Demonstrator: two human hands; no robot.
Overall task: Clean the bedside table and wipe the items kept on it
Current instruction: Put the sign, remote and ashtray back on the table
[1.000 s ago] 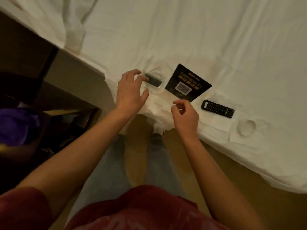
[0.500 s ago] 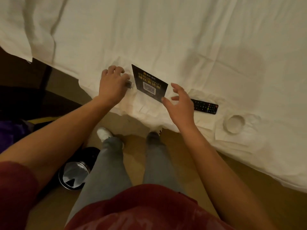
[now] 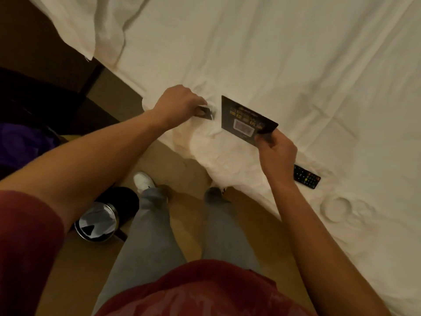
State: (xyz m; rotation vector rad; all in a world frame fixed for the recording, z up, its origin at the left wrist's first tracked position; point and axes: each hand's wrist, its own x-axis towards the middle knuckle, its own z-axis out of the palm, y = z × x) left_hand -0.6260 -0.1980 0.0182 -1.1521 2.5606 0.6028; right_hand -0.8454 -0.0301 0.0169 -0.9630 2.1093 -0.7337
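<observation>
Standing at the bed [image 3: 284,53], I pinch the black card [image 3: 245,120] by its corner in my right hand [image 3: 276,153], lifted off the sheet. At nine o'clock of it, my left hand [image 3: 180,103] closes on a small dark stand [image 3: 205,111]. The remote [image 3: 306,176] lies at four o'clock. Held so thinly, the card could slip, I judge; wrinkled bedding could tip the stand.

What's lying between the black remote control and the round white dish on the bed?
Nothing: in the head view, only bare wrinkled white bedsheet separates the black remote control from the round white dish.
</observation>
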